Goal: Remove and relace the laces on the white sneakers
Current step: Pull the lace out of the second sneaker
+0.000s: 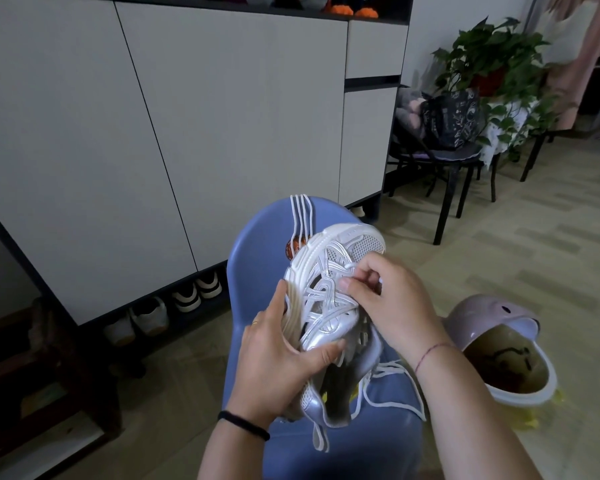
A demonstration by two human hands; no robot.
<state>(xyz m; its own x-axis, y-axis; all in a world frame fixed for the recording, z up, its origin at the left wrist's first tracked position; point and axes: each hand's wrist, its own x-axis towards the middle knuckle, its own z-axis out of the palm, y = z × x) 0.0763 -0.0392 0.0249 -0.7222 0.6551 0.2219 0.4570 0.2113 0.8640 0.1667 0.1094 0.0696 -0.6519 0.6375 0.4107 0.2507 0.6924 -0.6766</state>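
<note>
1. Cabinet (153,116): white, flat-fronted, filling the upper left and centre of the frame. Several pairs of shoes (184,299) are stored in the gap beneath it.
2. Blue chair (253,244): plastic, centre to bottom of frame, serving as the work surface.
3. Plant (492,53): leafy, upper right, above a black chair (458,168) holding a dark bag.
4. Pink-lidded bin (482,317): lower right, on the floor, lid tipped back.
5. White sneaker (326,282): one only in view, held above the chair seat at centre frame, turned on its side, toe toward the top of the frame.
6. Left hand (278,362): gripping the sneaker at its heel end, fingers wrapped round the sole, thumb laid across the upper.
7. Right hand (392,306): fingers curled, thumb and forefinger pinching at the eyelet row near the toe, apparently on a short loop of lace.
8. Trailing lace (395,403): runs from the sneaker's underside onto the seat, lower centre, slack.
9. Spare lace (300,216): folded into parallel strands and draped over the chair back, upper centre, clear of any shoe.

Progress, as judged: one lace is fully off. The held sneaker is mid-operation, though whether it is being unthreaded or rethreaded cannot be told. Most eyelets look bare, and the second sneaker is not in view, so much of the lacing appears outstanding.
</note>
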